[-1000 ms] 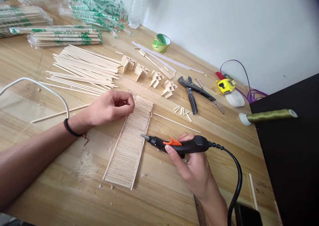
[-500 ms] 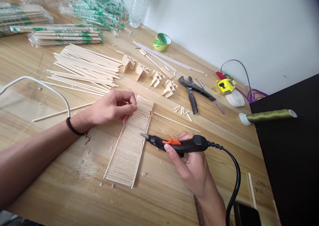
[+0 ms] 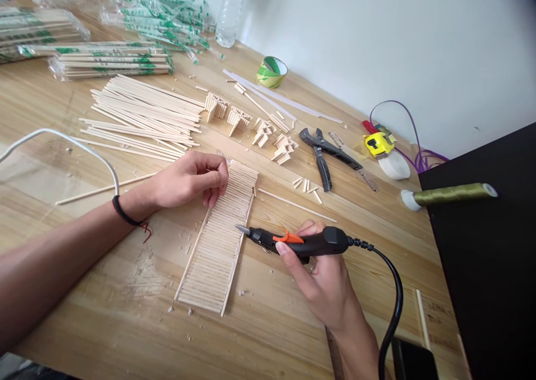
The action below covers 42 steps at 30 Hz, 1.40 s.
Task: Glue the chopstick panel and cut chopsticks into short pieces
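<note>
A narrow panel of wooden sticks, laid crosswise between two long side sticks, lies on the table in front of me. My right hand is wrapped round a black hot glue pen with an orange trigger. The pen's metal tip points left, over the panel's right part; whether it touches cannot be told. At the panel's upper left edge is my left hand, its fingers curled and pinched together. Anything between those fingertips is hidden. A black cord runs from the pen's back end.
Loose sticks and stacks of short cut sticks lie beyond the panel. Black cutters, a tape roll, a tape measure and a water bottle stand farther off. A white cable reaches my left wrist.
The curled fingers of my left hand have shifted very slightly left and closed a little more. My right hand and the glue pen have stayed practically in place.
</note>
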Motion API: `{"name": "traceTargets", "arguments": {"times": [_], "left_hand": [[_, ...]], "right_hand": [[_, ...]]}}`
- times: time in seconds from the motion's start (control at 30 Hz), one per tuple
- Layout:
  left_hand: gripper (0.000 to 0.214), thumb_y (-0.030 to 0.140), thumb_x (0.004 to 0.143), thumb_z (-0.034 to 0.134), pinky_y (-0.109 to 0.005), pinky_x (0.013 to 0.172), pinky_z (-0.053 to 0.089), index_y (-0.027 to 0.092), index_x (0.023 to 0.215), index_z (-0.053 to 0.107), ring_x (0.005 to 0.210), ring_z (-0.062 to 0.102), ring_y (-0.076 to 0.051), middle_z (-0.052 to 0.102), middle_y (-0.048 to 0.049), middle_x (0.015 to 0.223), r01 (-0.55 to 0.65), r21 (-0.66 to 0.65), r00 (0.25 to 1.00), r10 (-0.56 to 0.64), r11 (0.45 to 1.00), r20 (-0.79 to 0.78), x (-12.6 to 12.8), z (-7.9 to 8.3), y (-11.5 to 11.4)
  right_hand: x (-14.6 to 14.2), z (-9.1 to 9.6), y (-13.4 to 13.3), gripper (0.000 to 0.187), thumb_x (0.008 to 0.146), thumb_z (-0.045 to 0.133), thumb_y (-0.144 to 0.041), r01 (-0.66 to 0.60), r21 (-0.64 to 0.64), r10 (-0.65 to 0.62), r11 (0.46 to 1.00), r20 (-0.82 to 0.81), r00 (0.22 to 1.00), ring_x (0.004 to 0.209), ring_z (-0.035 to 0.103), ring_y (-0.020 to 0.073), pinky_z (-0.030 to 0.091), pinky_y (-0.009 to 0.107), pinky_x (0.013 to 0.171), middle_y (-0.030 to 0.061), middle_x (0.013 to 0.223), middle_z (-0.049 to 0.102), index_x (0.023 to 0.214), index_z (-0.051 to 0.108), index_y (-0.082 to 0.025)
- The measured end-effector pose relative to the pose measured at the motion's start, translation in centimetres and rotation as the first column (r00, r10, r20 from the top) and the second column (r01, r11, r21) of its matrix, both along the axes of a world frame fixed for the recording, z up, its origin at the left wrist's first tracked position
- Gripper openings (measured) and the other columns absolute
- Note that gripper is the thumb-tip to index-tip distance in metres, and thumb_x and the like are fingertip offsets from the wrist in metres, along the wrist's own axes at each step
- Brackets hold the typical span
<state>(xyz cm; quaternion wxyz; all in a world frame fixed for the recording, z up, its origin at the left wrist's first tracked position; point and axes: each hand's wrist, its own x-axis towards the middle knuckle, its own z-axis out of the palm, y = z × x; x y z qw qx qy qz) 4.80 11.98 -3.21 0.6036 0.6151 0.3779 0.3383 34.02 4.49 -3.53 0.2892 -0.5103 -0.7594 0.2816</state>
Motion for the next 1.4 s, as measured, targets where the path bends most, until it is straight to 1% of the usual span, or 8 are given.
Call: {"name": "traceTargets", "arguments": {"times": [0.23,0.5,0.73,0.9,1.13,1.4], "left_hand": [[0.019,0.017,0.093,0.054,-0.024,0.056,0.053,0.015,0.075,0.061,0.056,0.065,-0.014,0.065,-0.0012,0.063,0.022,0.026,0.999,-0.021,0.999,-0.030,-0.07,-0.09,0.12],[0.019,0.018,0.093,0.054,-0.024,0.056,0.053,0.016,0.075,0.061,0.057,0.065,-0.014,0.066,-0.0014,0.064,0.022,0.038,0.999,-0.021,0.999,-0.043,-0.10,-0.12,0.15],[0.014,0.015,0.089,0.055,-0.023,0.056,0.052,0.016,0.077,0.062,0.056,0.063,-0.013,0.065,-0.0002,0.063,0.022,0.029,0.998,-0.020,0.999,-0.054,-0.10,-0.06,0.11],[0.014,0.013,0.087,0.054,-0.022,0.055,0.051,0.016,0.076,0.062,0.057,0.062,-0.013,0.064,0.0001,0.062,0.025,0.031,0.997,-0.023,0.999,-0.070,-0.14,-0.07,0.08],[0.016,0.019,0.089,0.058,-0.023,0.056,0.052,0.017,0.074,0.059,0.058,0.064,-0.013,0.066,-0.0001,0.064,0.039,0.045,0.996,-0.035,0.998,-0.078,0.07,0.13,-0.10],[0.016,0.020,0.088,0.060,-0.022,0.056,0.052,0.018,0.073,0.057,0.057,0.064,-0.013,0.065,0.0001,0.063,0.042,0.035,0.996,-0.039,0.999,-0.075,0.20,0.21,-0.13]], "right_hand": [[0.03,-0.05,-0.07,0.015,0.097,0.063,-0.032,0.006,-0.014,-0.006,1.000,-0.008,1.000,0.078,0.058,0.0185,0.044,0.034,0.074,-0.0008,0.087,0.054,0.092,0.052,-0.024],[-0.01,-0.21,-0.02,0.014,0.097,0.064,-0.031,-0.004,-0.037,0.003,0.999,-0.024,1.000,0.080,0.058,0.0183,0.045,0.033,0.075,-0.0009,0.088,0.054,0.093,0.052,-0.024],[0.22,-0.17,-0.19,0.014,0.098,0.063,-0.032,-0.006,-0.075,0.005,0.997,-0.021,1.000,0.080,0.058,0.0181,0.045,0.033,0.075,-0.0011,0.088,0.055,0.094,0.052,-0.025],[0.34,-0.40,-0.24,0.015,0.097,0.065,-0.033,0.024,-0.047,-0.025,0.999,-0.012,1.000,0.081,0.059,0.0187,0.045,0.034,0.076,-0.0009,0.088,0.056,0.096,0.053,-0.024],[0.14,-0.59,-0.16,0.014,0.096,0.065,-0.033,0.065,-0.006,-0.066,0.998,-0.016,0.998,0.080,0.060,0.0196,0.045,0.034,0.075,0.0005,0.087,0.060,0.095,0.055,-0.024],[0.13,-0.13,-0.25,0.018,0.097,0.063,-0.037,0.033,-0.087,-0.035,0.996,-0.022,0.999,0.078,0.059,0.0202,0.046,0.035,0.073,0.0006,0.083,0.057,0.090,0.054,-0.024]]}}
